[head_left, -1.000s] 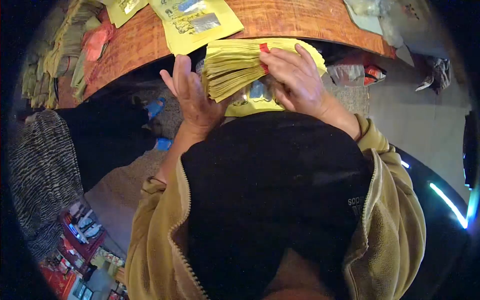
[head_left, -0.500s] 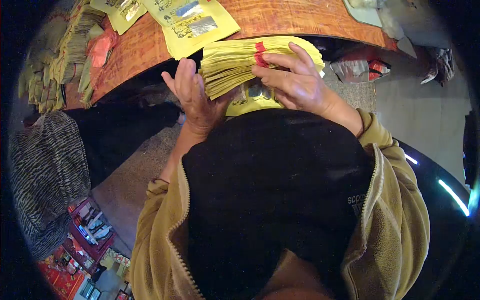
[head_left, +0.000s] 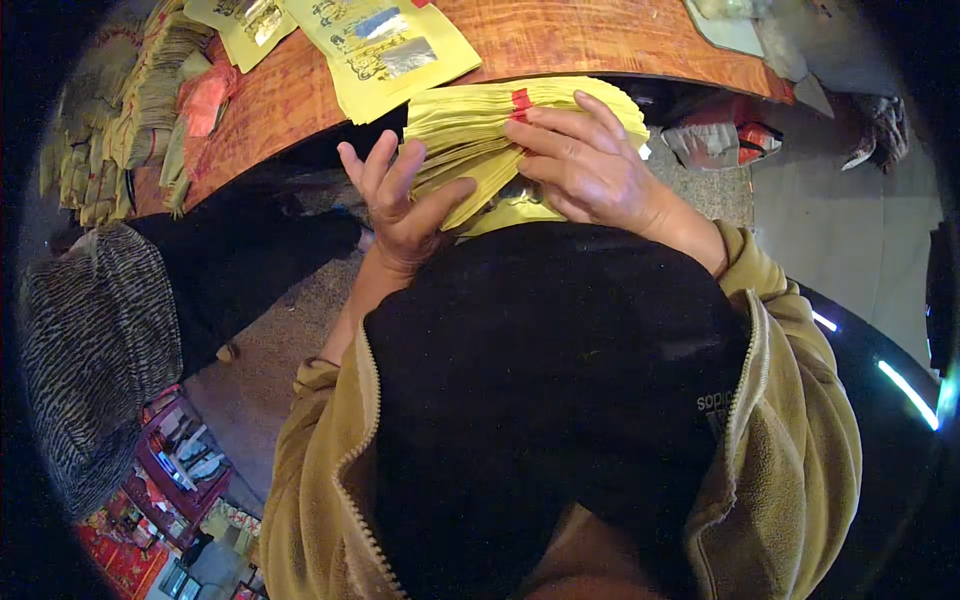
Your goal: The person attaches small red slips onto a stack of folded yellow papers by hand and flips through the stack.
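Observation:
A thick bundle of folded yellow paper [head_left: 465, 112] is in front of my chest, its many edges fanned along the near side. Around its middle runs a red band [head_left: 520, 104]. My right hand [head_left: 595, 165] grips the bundle from the right, fingers over the top beside the band. At the bundle's left end, my left hand [head_left: 400, 205] has its fingers spread, with the thumb lying against the lower sheets. Beneath, the printed face of a yellow sheet [head_left: 530, 207] shows dark figures and a silver patch; part is hidden by my right hand.
Yellow printed sheets with silver patches [head_left: 400, 70] lie on the curved wooden table [head_left: 570, 40]. Tied yellow paper stacks [head_left: 150, 100] and red plastic [head_left: 207, 98] are at the left. A person's dark-clothed leg [head_left: 250, 260] is nearby. Plastic bags [head_left: 705, 140] sit at right.
My left hand's fingers have spread wider and its thumb has come across onto the lower sheets. The bundle's near side has dropped slightly, while my right hand keeps its hold.

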Demonstrator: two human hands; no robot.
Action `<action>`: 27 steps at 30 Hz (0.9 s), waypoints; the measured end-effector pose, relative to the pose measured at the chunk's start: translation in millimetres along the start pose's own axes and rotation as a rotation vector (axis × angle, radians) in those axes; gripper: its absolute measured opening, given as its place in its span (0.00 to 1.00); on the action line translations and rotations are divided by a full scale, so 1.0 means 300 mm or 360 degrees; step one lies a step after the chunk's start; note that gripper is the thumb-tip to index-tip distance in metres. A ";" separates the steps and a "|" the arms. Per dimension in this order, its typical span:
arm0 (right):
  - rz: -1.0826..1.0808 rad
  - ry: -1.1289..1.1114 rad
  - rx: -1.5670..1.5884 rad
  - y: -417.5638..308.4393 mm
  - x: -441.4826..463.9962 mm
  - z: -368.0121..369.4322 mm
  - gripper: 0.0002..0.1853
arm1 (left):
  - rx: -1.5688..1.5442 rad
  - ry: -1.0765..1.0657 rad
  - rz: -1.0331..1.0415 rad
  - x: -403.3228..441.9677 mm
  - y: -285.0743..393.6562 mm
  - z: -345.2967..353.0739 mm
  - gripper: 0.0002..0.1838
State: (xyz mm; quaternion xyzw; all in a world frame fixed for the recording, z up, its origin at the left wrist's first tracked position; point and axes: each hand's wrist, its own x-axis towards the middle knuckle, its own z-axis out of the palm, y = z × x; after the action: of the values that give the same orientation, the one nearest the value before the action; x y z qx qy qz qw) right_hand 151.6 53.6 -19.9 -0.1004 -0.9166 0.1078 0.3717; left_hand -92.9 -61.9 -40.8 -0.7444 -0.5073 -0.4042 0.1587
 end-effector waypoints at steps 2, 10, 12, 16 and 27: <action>-0.0008 -0.0026 -0.0005 0.003 -0.004 0.008 0.19 | -0.0018 0.0036 0.0012 -0.003 -0.002 0.005 0.12; -0.0029 -0.0039 0.0003 0.010 -0.020 -0.004 0.19 | -0.0024 0.0033 0.0019 0.000 0.011 0.016 0.11; -0.0035 -0.0024 0.0008 0.009 -0.022 -0.007 0.19 | -0.0011 0.0041 0.0035 -0.012 0.006 0.034 0.11; -0.0058 -0.0060 0.0015 0.015 -0.023 0.014 0.20 | -0.0128 0.0101 -0.0148 -0.036 -0.019 0.047 0.13; 0.0033 -0.0102 -0.0051 0.022 -0.053 0.010 0.24 | -0.0065 0.0031 -0.0041 -0.022 0.009 0.049 0.13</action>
State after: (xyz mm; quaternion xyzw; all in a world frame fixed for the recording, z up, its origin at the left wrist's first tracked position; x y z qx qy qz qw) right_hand 161.3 55.3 -34.1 -0.1123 -0.9285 0.1001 0.3394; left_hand -85.2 -57.7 -54.6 -0.7369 -0.5070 -0.4236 0.1432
